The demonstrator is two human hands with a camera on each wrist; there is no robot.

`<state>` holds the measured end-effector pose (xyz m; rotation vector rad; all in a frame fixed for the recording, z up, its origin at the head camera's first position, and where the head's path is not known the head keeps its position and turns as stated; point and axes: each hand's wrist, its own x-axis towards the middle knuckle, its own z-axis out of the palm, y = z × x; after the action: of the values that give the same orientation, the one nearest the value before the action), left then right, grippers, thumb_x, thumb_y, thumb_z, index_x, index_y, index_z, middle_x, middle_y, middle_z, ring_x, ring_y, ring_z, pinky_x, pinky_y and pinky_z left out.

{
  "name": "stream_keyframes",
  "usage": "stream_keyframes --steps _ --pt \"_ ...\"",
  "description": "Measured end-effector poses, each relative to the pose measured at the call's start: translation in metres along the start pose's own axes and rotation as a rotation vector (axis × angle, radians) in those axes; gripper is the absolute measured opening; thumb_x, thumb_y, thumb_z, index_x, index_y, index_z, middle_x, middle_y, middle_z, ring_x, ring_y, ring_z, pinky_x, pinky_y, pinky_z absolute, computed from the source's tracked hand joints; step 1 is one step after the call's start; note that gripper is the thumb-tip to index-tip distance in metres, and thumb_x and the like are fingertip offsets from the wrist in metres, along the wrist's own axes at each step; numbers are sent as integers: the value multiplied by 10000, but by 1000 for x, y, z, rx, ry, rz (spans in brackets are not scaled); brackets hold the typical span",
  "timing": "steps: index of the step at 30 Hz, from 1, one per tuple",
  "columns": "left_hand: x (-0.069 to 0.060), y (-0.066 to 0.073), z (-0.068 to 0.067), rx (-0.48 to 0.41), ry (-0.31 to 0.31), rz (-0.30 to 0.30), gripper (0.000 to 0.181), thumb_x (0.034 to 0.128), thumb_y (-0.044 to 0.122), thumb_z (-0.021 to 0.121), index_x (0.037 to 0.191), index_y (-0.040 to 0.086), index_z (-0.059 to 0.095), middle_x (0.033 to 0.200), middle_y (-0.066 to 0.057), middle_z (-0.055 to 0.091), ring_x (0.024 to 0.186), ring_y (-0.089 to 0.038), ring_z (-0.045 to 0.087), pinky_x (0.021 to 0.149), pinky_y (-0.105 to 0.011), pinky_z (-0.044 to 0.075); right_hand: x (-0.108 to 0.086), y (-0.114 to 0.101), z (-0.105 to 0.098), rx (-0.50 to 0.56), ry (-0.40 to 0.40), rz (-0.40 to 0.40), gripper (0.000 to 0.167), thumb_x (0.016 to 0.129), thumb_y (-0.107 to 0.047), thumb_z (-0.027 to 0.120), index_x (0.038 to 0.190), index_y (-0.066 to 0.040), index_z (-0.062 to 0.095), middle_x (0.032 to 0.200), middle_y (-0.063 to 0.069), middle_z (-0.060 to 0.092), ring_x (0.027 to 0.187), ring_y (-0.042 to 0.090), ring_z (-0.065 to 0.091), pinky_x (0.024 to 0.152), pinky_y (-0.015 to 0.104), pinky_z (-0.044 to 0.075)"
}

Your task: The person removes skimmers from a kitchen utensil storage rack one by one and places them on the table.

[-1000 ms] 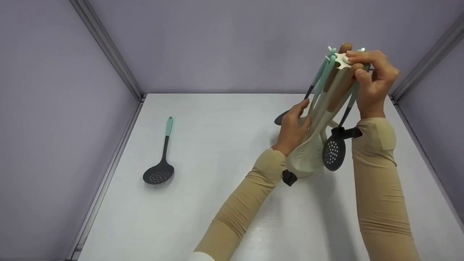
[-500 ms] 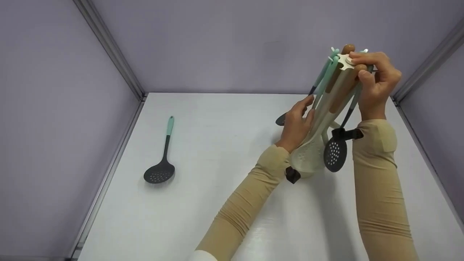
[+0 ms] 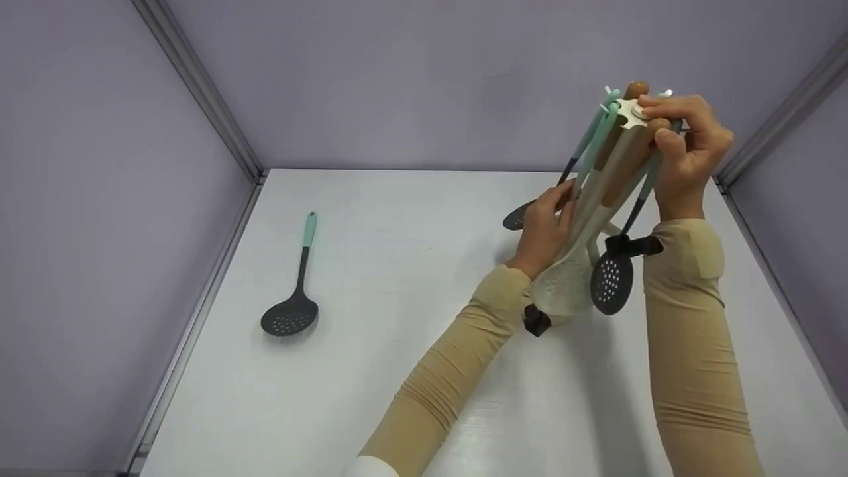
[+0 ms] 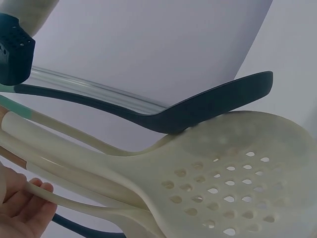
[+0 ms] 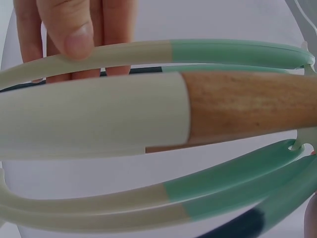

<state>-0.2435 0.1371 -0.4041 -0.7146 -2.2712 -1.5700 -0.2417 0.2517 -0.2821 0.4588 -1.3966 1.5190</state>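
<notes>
A cream utensil rack (image 3: pixel 629 111) stands at the right of the table, hung with green-handled utensils. My right hand (image 3: pixel 692 149) holds its top, fingers on the knob and thumb against a brown wooden handle end. Lower down, my left hand (image 3: pixel 543 232) pinches the cream shaft of a green-handled utensil (image 5: pixel 129 54), thumb in front and fingers behind; I cannot tell which head belongs to it. A cream slotted skimmer (image 4: pixel 233 183) hangs close by. To its right is a black slotted skimmer (image 3: pixel 611 281). Behind my left hand another black utensil head (image 3: pixel 517 217) is partly hidden.
Another black slotted skimmer (image 3: pixel 291 315) with a green handle lies on the left of the white table (image 3: pixel 397 278). Grey-purple panels (image 3: pixel 411 79) enclose the table at the back and on both sides.
My left hand has shifted slightly right, and its fingers sit closer around the shaft. My right hand stays on the rack's top. The loose skimmer has not moved on the table.
</notes>
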Motion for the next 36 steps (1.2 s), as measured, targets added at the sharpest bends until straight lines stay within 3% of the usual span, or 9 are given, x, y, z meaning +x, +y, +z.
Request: stream_keyframes --steps 5,11,21,30,36 --pt "0 0 0 7 22 0 299 989 47 498 1265 -53 556 1166 -170 658 1115 -217 658 952 -96 491 0 -1 1 -3 1 3 366 658 -265 585 674 88 680 725 -62 733 778 119 686 793 215 466" --pt "0 -1 -1 29 56 15 268 989 50 499 1219 -56 590 1102 -157 671 1057 -194 676 906 -76 502 1 1 0 24 -3 15 383 646 -293 657 676 88 685 727 -30 733 782 146 695 794 226 487" --pt "-3 0 -5 25 42 7 283 1000 57 479 1238 -62 575 1112 -153 665 1047 -182 673 910 -81 504 4 9 -5 14 -13 -7 374 673 -270 614 686 98 683 737 -21 734 791 150 693 775 229 479" --pt "-6 -2 -8 -61 34 4 303 1006 53 461 1260 -85 550 1121 -187 650 1066 -215 681 913 -83 504 5 13 -7 12 -4 -9 369 666 -270 605 683 90 685 730 -31 733 785 142 693 785 231 476" --pt "-7 -2 -13 -57 40 5 296 1000 50 472 1251 -84 553 1114 -187 654 1048 -216 688 903 -76 504 5 15 -9 5 -5 -4 364 670 -265 594 681 88 682 736 -30 733 796 149 690 787 237 476"
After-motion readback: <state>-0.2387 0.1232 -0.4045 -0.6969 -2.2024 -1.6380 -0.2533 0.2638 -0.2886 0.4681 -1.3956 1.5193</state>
